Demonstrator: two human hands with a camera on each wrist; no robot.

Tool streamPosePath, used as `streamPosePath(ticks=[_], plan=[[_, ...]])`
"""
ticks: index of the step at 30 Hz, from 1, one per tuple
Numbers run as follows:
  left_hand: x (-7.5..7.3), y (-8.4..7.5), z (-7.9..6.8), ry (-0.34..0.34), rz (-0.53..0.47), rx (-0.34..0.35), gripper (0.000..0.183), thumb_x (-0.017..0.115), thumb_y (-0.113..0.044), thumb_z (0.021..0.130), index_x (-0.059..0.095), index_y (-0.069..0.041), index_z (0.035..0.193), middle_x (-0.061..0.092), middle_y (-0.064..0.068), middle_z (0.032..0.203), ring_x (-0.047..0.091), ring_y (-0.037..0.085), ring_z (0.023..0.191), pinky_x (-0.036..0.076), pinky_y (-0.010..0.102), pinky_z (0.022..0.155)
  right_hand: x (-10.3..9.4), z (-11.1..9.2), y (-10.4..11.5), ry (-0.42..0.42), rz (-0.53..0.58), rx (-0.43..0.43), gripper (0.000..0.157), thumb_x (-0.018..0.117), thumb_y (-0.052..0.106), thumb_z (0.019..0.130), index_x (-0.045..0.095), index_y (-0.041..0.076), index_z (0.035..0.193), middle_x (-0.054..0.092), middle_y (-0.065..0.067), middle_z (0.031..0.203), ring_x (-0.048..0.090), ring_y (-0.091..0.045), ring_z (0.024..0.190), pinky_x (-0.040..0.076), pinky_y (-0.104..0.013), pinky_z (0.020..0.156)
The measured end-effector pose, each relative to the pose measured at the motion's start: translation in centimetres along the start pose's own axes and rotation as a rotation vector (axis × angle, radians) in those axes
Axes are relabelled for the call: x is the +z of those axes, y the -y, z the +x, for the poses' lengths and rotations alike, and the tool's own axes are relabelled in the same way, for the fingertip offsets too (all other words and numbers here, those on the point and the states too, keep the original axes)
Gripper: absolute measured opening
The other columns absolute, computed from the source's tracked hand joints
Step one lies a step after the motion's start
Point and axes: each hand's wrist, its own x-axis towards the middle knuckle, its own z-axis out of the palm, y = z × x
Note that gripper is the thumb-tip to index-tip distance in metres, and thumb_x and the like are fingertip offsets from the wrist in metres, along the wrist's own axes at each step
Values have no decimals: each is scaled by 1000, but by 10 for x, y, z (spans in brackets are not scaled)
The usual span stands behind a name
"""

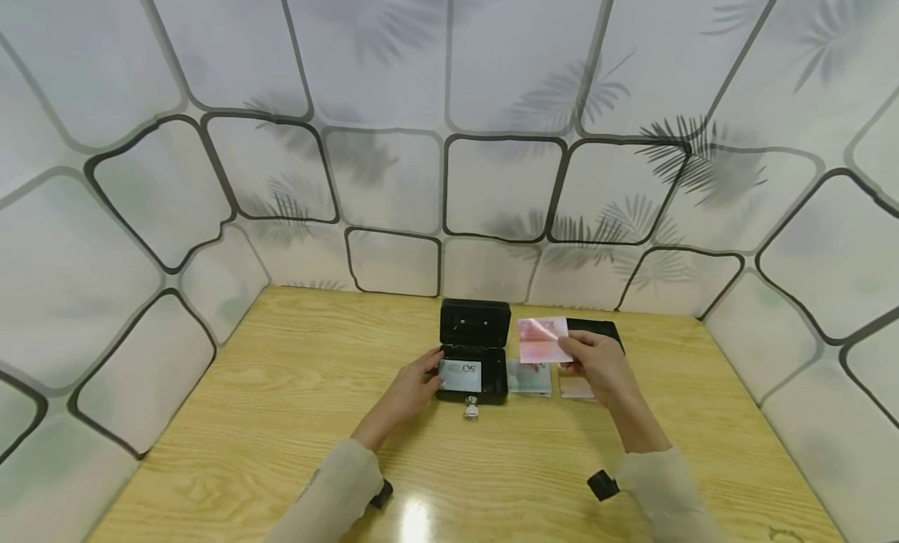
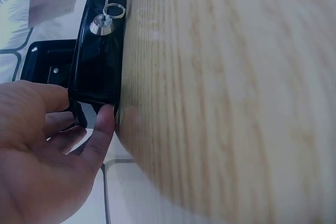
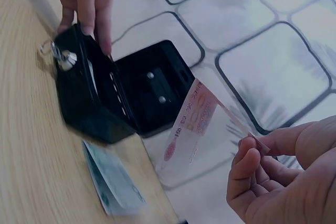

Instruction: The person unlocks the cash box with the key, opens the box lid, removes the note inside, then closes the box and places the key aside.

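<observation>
Pink rectangular paper banknote (image 1: pixel 539 342), right of centre: my right hand (image 1: pixel 602 365) pinches it. My left hand (image 1: pixel 413 388) grips the glossy black hinged box (image 2: pixel 97 66).

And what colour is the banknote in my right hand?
The banknote is pinkish red; it shows best in the head view.

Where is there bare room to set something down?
Free: the yellow wooden table between the left patterned wall and left hand, also between pale sleeves.
Crowded: right of the open black rectangular box, where a teal banknote, tan paper and flat black item lie near the right hand holding a pink banknote.
</observation>
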Motion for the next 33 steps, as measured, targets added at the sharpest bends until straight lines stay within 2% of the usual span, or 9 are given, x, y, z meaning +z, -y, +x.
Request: streamPosePath(ticks=[7, 10, 14, 16, 18, 21, 23, 33], plan=[[1, 0, 0, -8, -13, -6, 50, 59, -2, 104, 45, 7, 151, 38, 20, 162, 42, 38, 144, 38, 52, 115, -35, -9, -2, -32, -13, 10, 40, 63, 13, 105, 56, -13, 135, 63, 4, 86, 60, -6, 72, 55, -19, 66], [1, 0, -1, -8, -14, 0, 50, 59, -1, 103, 46, 8, 151, 38, 21, 161, 41, 39, 144, 38, 53, 115, -50, -13, -3, -46, -12, 18, 34, 63, 14, 104, 60, -8, 129, 63, 4, 84, 59, -6, 72, 54, -19, 66], [0, -1, -1, -4, -18, -6, 51, 58, -2, 104, 45, 7, 152, 38, 20, 162, 41, 39, 144, 39, 53, 114, -70, -18, -3, -58, 13, 26, 14, 66, 15, 103, 70, 6, 113, 64, 4, 81, 58, -6, 72, 54, -19, 65], [0, -2, -1, 0, -25, -13, 51, 58, -3, 104, 45, 6, 152, 37, 19, 162, 41, 38, 144, 39, 53, 114, -79, -20, -4, -65, 18, 29, 13, 66, 16, 103, 71, 8, 112, 64, 4, 81, 59, -6, 72, 54, -19, 66], [0, -3, -1, 4, -34, -23, 51, 58, -4, 105, 44, 5, 153, 36, 18, 163, 41, 38, 145, 39, 53, 114, -88, -22, -5, -73, 35, 30, 6, 67, 16, 103, 73, 16, 105, 65, 4, 81, 59, -6, 73, 55, -19, 66], [-1, -4, -2, 7, -39, -25, 51, 58, -4, 105, 43, 5, 153, 36, 19, 163, 41, 38, 145, 39, 53, 114, -101, -23, -7, -85, 50, 24, 9, 67, 15, 103, 74, 20, 100, 65, 4, 81, 60, -5, 72, 54, -18, 64], [-1, -4, -2, 9, -41, -27, 51, 57, -4, 105, 43, 5, 153, 35, 19, 163, 40, 38, 145, 39, 53, 114, -110, -24, -10, -88, 72, 24, 19, 67, 14, 102, 74, 27, 90, 65, 4, 80, 60, -5, 71, 54, -17, 63], [-1, -3, -1, 19, -40, -18, 51, 56, -3, 105, 42, 6, 154, 35, 20, 163, 43, 38, 143, 42, 52, 112, -150, -26, -26, -101, 72, 33, 31, 64, 12, 104, 75, 34, 85, 66, 8, 80, 60, -4, 70, 53, -16, 61]])
